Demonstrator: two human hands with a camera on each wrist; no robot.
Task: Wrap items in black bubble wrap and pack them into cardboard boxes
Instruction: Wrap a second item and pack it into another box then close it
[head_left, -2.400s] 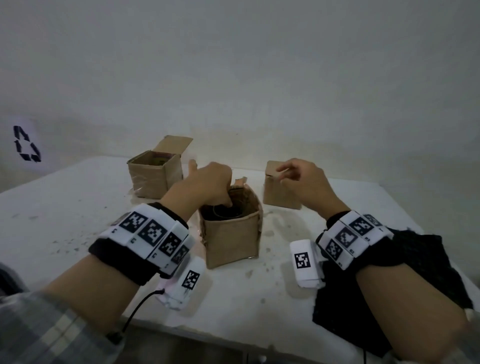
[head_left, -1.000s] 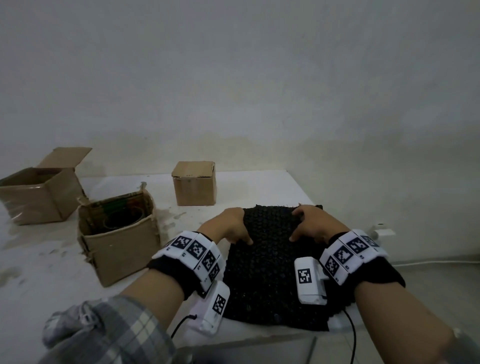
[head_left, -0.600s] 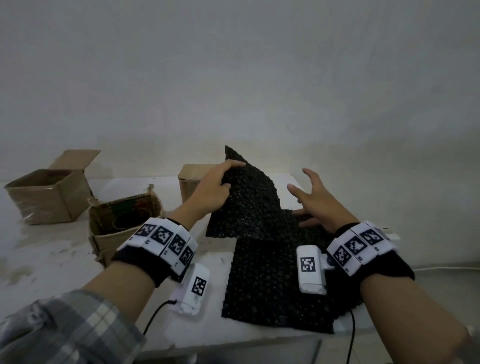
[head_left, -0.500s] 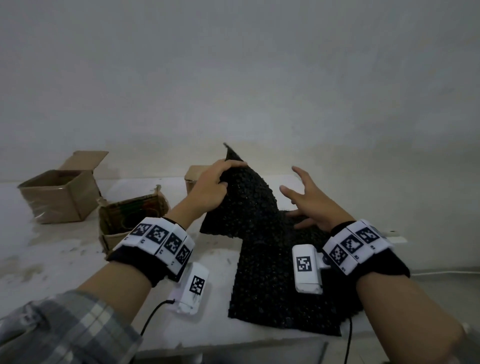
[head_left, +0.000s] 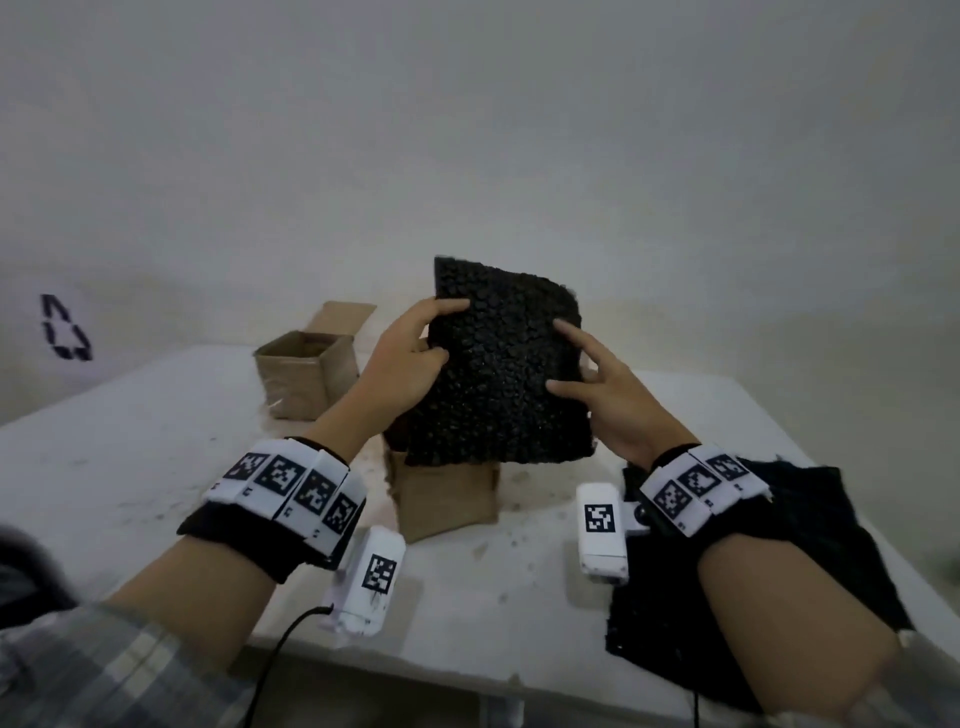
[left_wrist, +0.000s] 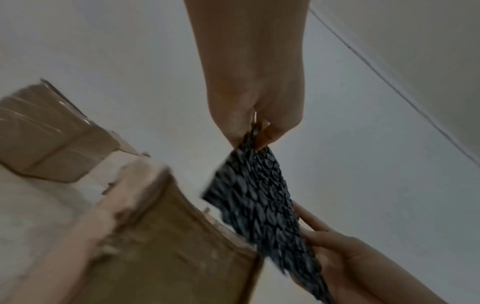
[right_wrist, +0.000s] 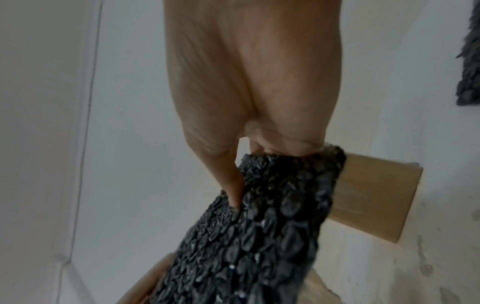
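White table (head_left: 130, 441) against a pale wall, dusty and speckled with crumbs. On the wall at far left, black recycling mark (head_left: 65, 328). Further right, at the back of the table, open cardboard box (head_left: 306, 379) with one flap raised. Nearer the front edge, plaid sleeve (head_left: 93, 670) and a wrist band of black-and-white markers. Left hand (head_left: 400, 364) raised over the table, pinching the left edge of a black bubble wrap sheet (head_left: 498, 374): thumb on the near face, other fingers curled behind, as confirmed from the left wrist view (left_wrist: 249, 127). Sheet held upright in the air, above and just in front of a second cardboard box (head_left: 441, 493) standing mid-table; contents hidden by the sheet. Right hand (head_left: 613, 400) on the sheet's right side, index finger and thumb laid straight on the near face, remaining fingers behind the edge; grip loose, fingers not clenched. Closed small box (right_wrist: 371, 197) showing behind the sheet in the right wrist view. At far right, pile of more black bubble wrap (head_left: 779, 561) lying flat under the right forearm, reaching the table's near edge.
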